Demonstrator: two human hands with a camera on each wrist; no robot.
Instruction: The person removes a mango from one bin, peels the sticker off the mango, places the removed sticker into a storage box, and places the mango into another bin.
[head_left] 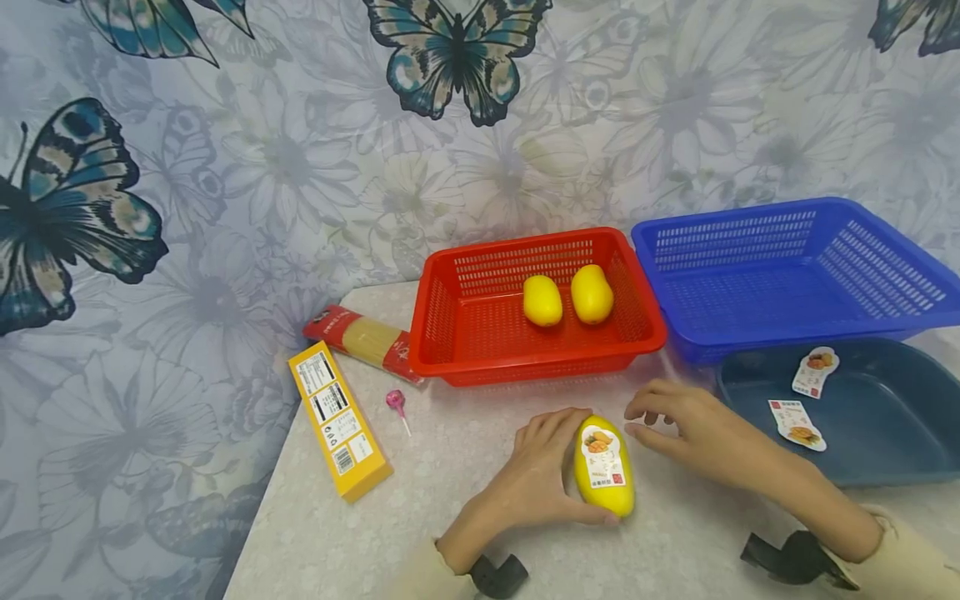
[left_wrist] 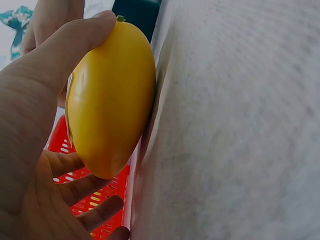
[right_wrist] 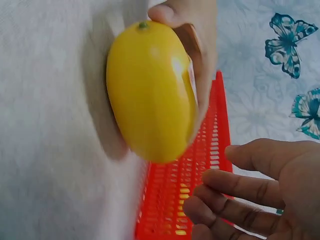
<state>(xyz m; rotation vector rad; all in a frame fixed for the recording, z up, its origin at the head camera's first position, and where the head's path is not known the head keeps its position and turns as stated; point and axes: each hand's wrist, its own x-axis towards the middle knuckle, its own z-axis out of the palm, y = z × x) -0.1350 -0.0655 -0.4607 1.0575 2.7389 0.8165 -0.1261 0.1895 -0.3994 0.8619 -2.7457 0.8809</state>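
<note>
A yellow mango [head_left: 613,500] lies on the table in front of me, a white fruit sticker [head_left: 602,457] on its upper face. My left hand [head_left: 536,475] grips it from the left, thumb at the near end and fingers around the far end. In the left wrist view the thumb rests beside the green stem of the mango [left_wrist: 112,100]. Just right of the fruit, my right hand [head_left: 693,429] hovers with loosely bent fingers and holds nothing; the right wrist view has a gap between those fingers [right_wrist: 245,185] and the mango [right_wrist: 150,95].
A red basket [head_left: 525,371] behind holds two yellow mangoes [head_left: 567,297]. Right of it stand a blue basket [head_left: 735,283] and a dark tray [head_left: 892,417] with two loose stickers [head_left: 797,425]. At left lie a noodle packet [head_left: 367,340], a yellow box [head_left: 341,421] and a pink lollipop [head_left: 396,402].
</note>
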